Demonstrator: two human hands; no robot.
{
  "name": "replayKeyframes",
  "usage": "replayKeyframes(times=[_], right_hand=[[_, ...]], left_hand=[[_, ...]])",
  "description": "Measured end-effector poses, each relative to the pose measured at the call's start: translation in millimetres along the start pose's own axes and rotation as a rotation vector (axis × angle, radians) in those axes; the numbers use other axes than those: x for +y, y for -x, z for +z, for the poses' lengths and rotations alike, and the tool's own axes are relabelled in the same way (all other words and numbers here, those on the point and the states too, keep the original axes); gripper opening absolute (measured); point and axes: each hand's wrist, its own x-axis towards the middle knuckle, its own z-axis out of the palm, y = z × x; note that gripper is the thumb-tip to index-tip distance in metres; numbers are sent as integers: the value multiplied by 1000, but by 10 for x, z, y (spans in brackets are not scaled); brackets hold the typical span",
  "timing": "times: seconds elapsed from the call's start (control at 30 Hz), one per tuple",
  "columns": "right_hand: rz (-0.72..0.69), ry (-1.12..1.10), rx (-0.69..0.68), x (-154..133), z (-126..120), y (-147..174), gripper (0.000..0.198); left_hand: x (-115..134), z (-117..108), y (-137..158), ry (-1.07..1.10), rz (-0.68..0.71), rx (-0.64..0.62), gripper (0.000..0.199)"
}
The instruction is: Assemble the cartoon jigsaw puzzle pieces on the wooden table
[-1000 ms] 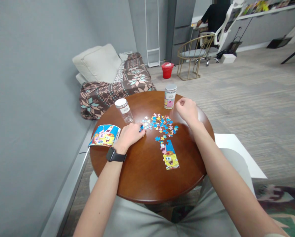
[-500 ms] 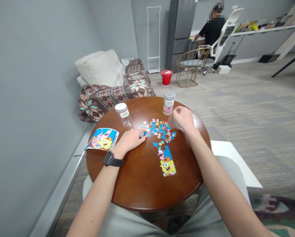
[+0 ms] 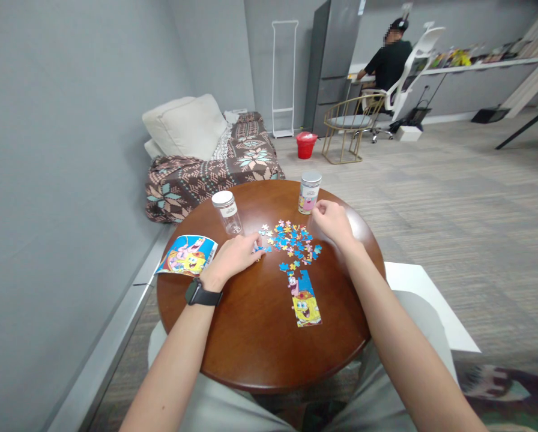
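My left hand (image 3: 238, 257) rests at the left edge of a loose pile of jigsaw puzzle pieces (image 3: 293, 240). Its thumb and forefinger are apart, touching a few blue pieces (image 3: 262, 248). My right hand (image 3: 334, 221) hovers at the pile's right side, close to a printed jar, with its fingers curled in; whether a piece is inside cannot be seen. Below the pile lies a joined puzzle section (image 3: 305, 303) showing a yellow and a pink cartoon character. A picture sheet (image 3: 185, 257) with the same characters lies left of my left hand.
On the round brown table (image 3: 260, 342) stand a clear jar with a white lid (image 3: 228, 213) and a printed jar with a silver lid (image 3: 309, 193). Beyond are a covered sofa (image 3: 206, 174), a red bin (image 3: 305, 146), a wire chair (image 3: 350, 122) and a seated person (image 3: 388, 63).
My left hand has shifted slightly left, with a few blue pieces drawn away from the pile beside its fingers. My right hand has come a little nearer the pile, its fingers still curled.
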Motion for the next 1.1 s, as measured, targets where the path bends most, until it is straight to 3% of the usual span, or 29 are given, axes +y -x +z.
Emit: replayKeyframes(times=[0.43, 0.73, 1.1], right_hand=[[-6, 17, -22, 25, 31, -15, 27], [18, 36, -64, 5, 16, -1, 28], [16, 38, -90, -11, 10, 8, 25]], left_hand=[[-159, -86, 13, 7, -119, 45, 30], [-256, -82, 0, 60, 63, -41, 30], [-175, -30, -12, 22, 48, -7, 29]])
